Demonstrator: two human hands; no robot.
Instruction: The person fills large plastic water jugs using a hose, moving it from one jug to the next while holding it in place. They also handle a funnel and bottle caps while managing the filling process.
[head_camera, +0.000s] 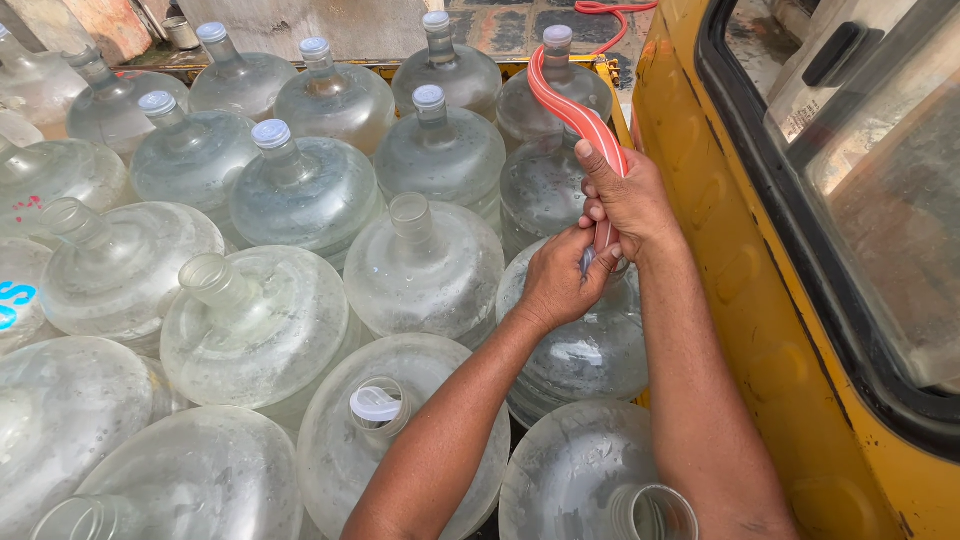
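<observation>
**Hose at the jug mouth, beside the yellow vehicle**

Outdoors, head view only. Concrete ground and a stained wall show at the top of the frame; a yellow vehicle body (740, 300) with a dark-framed window runs down my right side. Packed against it stand many large clear water jugs, shoulder to shoulder. Those in the far rows carry pale caps, e.g. one capped jug (300, 185). Several nearer ones are uncapped, e.g. an open jug (255, 325). One near jug has a white cap sitting loose in its neck (376, 404).

Hands: my right hand (630, 200) is wrapped around a flat red-and-white striped hose (580, 115), thumb up along it, fingers curled shut. The hose arcs up over the far jugs and away behind the vehicle. My left hand (558, 280) is closed just below the right, pinching the hose end right at the neck of the jug nearest the vehicle (585, 350). The neck itself is hidden under my fingers, so I cannot tell whether the hose tip is inside it or only touching the rim.

Judgement on handling: the hose is soft and flattens, so the upper grip should steer without squeezing it closed, while the lower hand keeps the tip centred on the narrow mouth. Keeping the arc free of kinks over the capped jugs seems to matter. Neighbouring open necks are close; a slipped tip would land among them.
</observation>
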